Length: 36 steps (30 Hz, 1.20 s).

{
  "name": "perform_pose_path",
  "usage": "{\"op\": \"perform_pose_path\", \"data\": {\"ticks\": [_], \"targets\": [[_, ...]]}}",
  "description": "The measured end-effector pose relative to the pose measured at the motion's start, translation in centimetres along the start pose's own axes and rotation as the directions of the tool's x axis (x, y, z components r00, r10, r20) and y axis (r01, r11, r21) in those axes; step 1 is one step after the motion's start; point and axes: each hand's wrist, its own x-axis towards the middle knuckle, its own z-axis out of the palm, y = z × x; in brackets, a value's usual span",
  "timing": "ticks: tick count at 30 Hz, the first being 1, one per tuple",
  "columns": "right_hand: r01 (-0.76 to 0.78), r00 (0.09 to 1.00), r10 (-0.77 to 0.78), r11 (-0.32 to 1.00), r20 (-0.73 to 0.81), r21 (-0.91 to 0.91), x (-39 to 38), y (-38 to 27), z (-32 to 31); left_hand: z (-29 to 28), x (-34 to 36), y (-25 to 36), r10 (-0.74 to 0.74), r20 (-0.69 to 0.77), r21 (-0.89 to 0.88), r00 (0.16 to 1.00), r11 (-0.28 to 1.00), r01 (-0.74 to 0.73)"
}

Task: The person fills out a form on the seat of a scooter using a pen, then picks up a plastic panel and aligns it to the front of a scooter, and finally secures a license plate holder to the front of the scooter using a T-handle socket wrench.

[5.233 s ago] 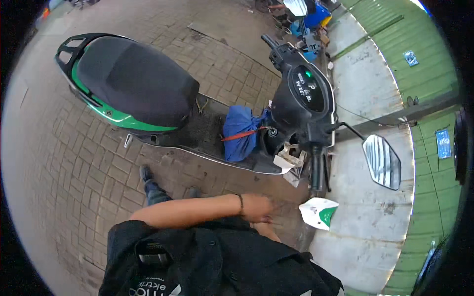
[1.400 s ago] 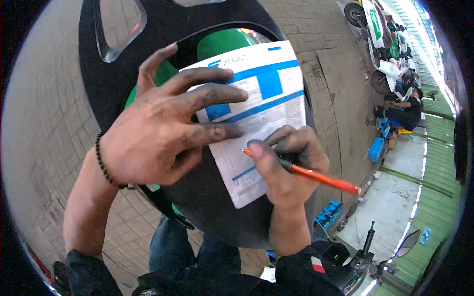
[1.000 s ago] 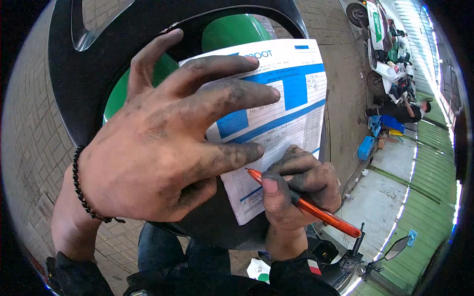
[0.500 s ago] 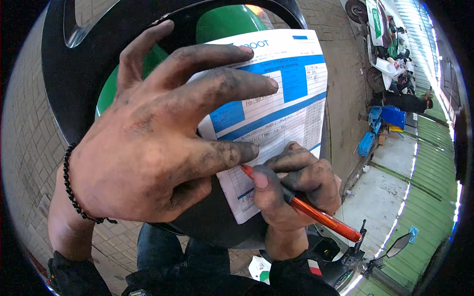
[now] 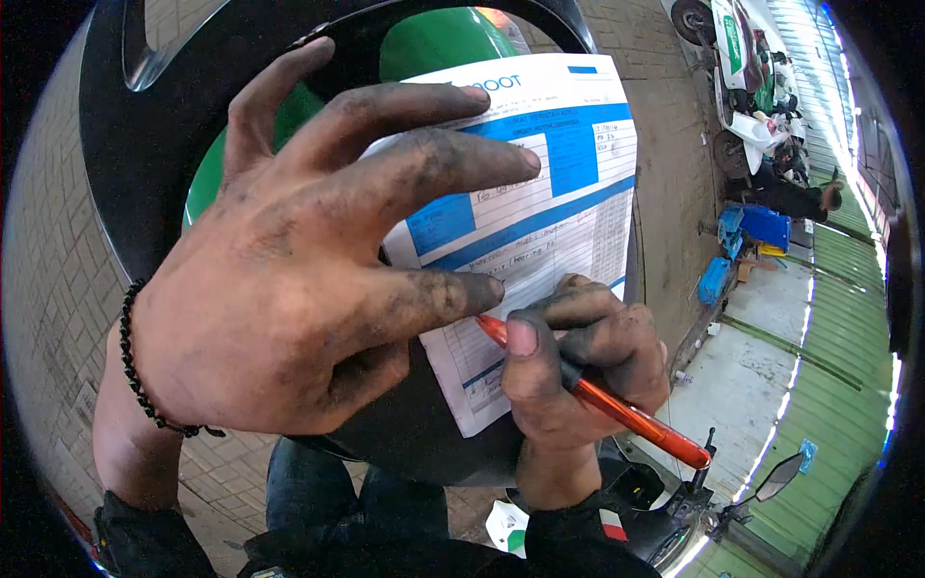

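A white form with blue bands and handwriting (image 5: 585, 231) lies over the rear of a scooter, on its dark seat (image 5: 395, 424) near the green panel (image 5: 434, 43) and black grab rail (image 5: 125, 144). My left hand (image 5: 299, 270), sooty, with a beaded bracelet, is spread across the paper's left side, fingers apart. My right hand (image 5: 588, 376) grips an orange-red pen (image 5: 641, 429), its tip on the ruled lower part just under my left index finger. My left hand hides part of the form.
White scooters (image 5: 742, 87) stand at the upper right, with a person in dark clothes (image 5: 790, 197) bent beside them, near blue containers (image 5: 766, 228). A corrugated green wall (image 5: 838, 337) runs down the right. The scooter's mirror (image 5: 776, 482) sticks out at lower right.
Since the oldest frame, my view has moved onto the seat; paper and pen have appeared under my hands. Over the last second the pen shifted slightly and the other person bent lower.
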Motion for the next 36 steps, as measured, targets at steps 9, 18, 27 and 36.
{"op": "perform_pose_path", "data": {"ticks": [9,18,27,36], "targets": [[-0.038,0.999,0.038,0.999,-0.014,-0.017,-0.04,-0.12,-0.06,-0.19,0.02,-0.1,0.011,0.002,0.0,1.0,1.0,-0.011],[-0.05,0.998,0.049,0.999,-0.046,-0.011,-0.09,-0.04,0.05,-0.27,0.06,-0.19,0.021,0.023,-0.005,0.999,1.0,-0.021],[-0.083,0.993,0.08,0.996,-0.084,-0.042,-0.15,-0.11,0.02,-0.14,0.02,-0.07,0.017,0.024,0.013,1.0,1.0,-0.017],[-0.08,0.993,0.076,0.996,-0.093,-0.048,-0.13,-0.24,0.04,-0.18,-0.05,0.0,0.025,0.03,0.005,0.999,1.0,-0.025]]}}
